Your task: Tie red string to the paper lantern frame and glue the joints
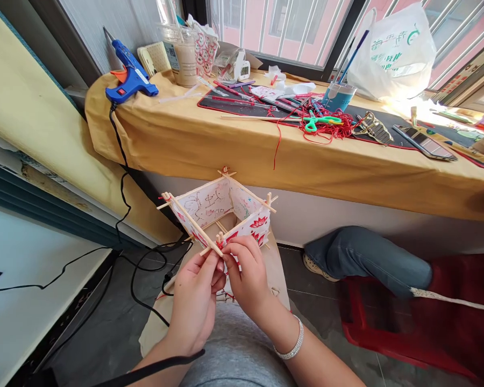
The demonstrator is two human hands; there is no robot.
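A square lantern frame [199,226] of thin wooden sticks with painted paper walls stands in front of me. Red lotus flowers show on its right outer wall, and writing marks the inner one. Red thread [220,244] binds the sticks at the near corner. My left hand [197,295] is closed with thumb and fingers around that corner from the left. From the right, my right hand [246,269] pinches at the same spot, its fingertips close to the red thread. What lies between the right fingertips is too small to make out.
A cloth-covered ledge [226,145] runs along the window. On it are a blue glue gun [131,72], a drink cup [180,56], green scissors [318,121], tangled red thread and a phone [425,142]. Black cable [135,269] trails left; another person's leg [371,255] is at right.
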